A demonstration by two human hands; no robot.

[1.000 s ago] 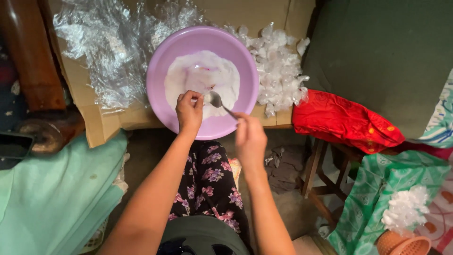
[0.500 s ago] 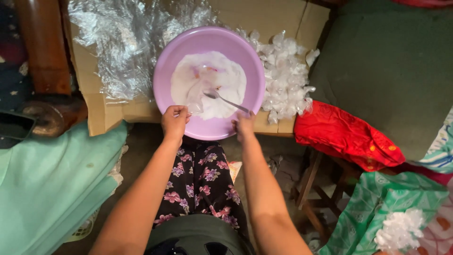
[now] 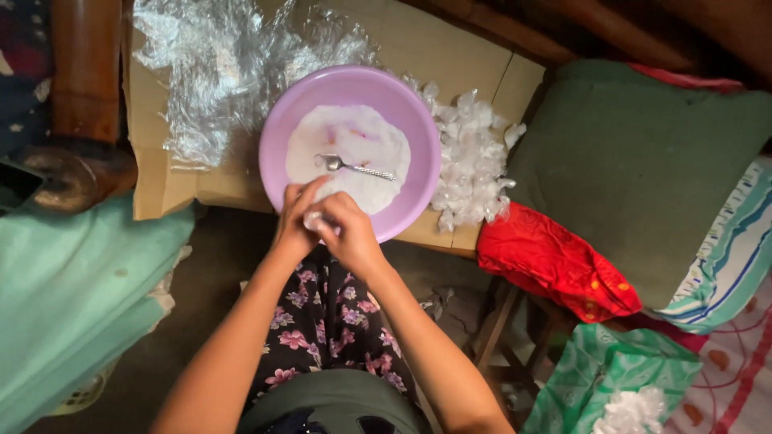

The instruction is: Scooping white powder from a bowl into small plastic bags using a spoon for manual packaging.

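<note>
A pink round bowl (image 3: pixel 418 153) sits on a sheet of cardboard (image 3: pixel 474 68) and holds white powder (image 3: pixel 354 153). A metal spoon (image 3: pixel 354 167) lies loose on the powder. My left hand (image 3: pixel 293 221) and my right hand (image 3: pixel 346 229) meet at the bowl's near rim. Together they pinch a small clear plastic packet (image 3: pixel 315 220) between the fingertips. Most of the packet is hidden by my fingers.
Crumpled clear plastic film (image 3: pixel 217 72) lies left of the bowl. A heap of small filled packets (image 3: pixel 470 161) lies to its right. A red cloth (image 3: pixel 555 261), a green cushion (image 3: pixel 643 161), a teal cloth (image 3: pixel 72 297) and a wooden stool (image 3: pixel 507 337) surround me.
My right hand let go of the spoon, which now rests in the bowl. Both hands drew back to the near rim and closed together on a small packet.
</note>
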